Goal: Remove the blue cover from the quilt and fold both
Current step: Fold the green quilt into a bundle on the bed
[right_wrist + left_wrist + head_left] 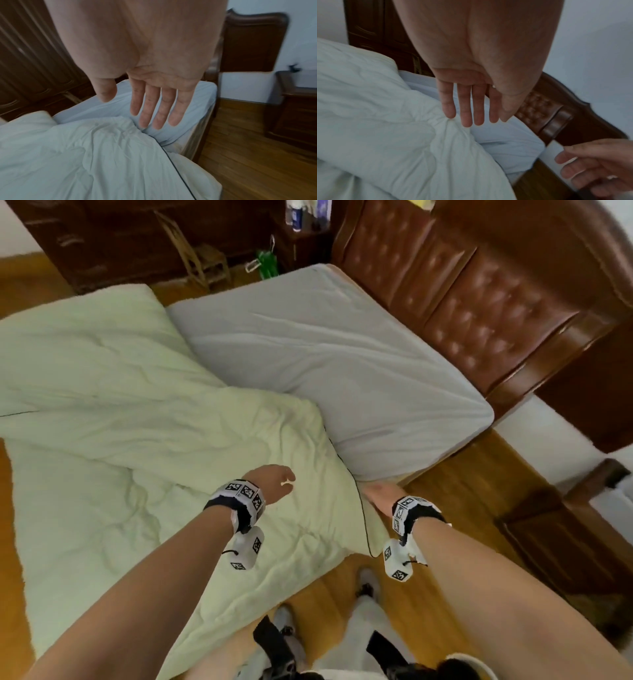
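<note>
The quilt [113,412], pale green-white and heavily creased, lies spread over the near half of the bed, and its near edge hangs over the bedside onto the wooden floor [479,474]. A thin dark piping line runs along one of its edges near the bed corner. Beyond it the mattress [342,354] shows bare under a pale blue-grey sheet. No blue cover can be picked out as a separate thing in any view; whether the blue-grey cloth on the mattress is a sheet or the cover spread flat cannot be told.

The left hand [274,482] hovers over the quilt with fingers straight and relaxed, grasping nothing; the left wrist view shows the palm [471,56] and all four fingers [466,108] extended above a puckered ridge of the quilt [385,121]. The right hand [380,498] is likewise released, fingers stretched out above the quilt's edge where it meets the mattress corner; in the right wrist view its fingers [154,108] hang loose over the quilt [77,155] and the mattress [120,102].

Both wrists carry bands with black-and-white square marker patterns; they hold no readable writing. The padded brown headboard [462,302] is cut off at the top edge. Bottles and packets on a dark cabinet [308,217] at the far side are too blurred to read, possibly toiletries. The person's legs and shoes are partly cut off at the bottom.
</note>
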